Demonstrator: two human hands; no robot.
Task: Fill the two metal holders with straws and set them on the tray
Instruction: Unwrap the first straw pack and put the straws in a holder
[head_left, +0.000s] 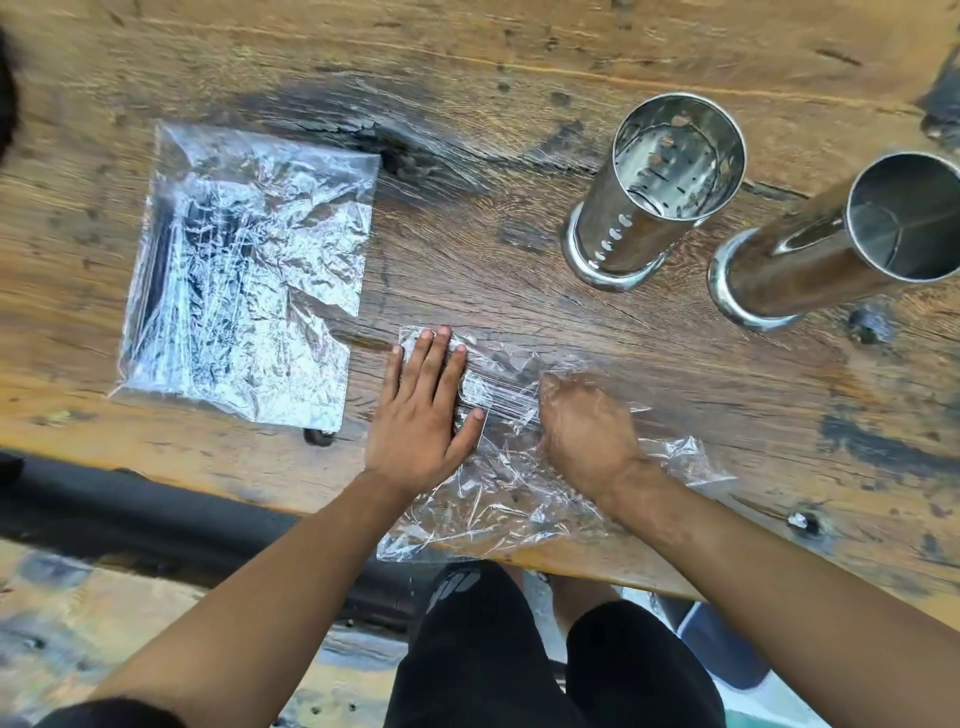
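Two empty metal holders stand upright at the right of the wooden table: a perforated holder (631, 228) and a plain holder (795, 267) beside it. A clear plastic bag (498, 501) lies at the table's near edge with a bundle of clear straws (498, 391) inside. My left hand (421, 415) presses flat on the bag's left end, fingers spread. My right hand (587, 431) is inside the bag, under the film, with its fingers curled at the straws' right end. No tray is in view.
A larger crinkled plastic bag (244, 270) holding more straws lies flat at the left of the table (519, 62). A black bar (156, 514) runs below the table's near edge. My legs in black trousers are underneath.
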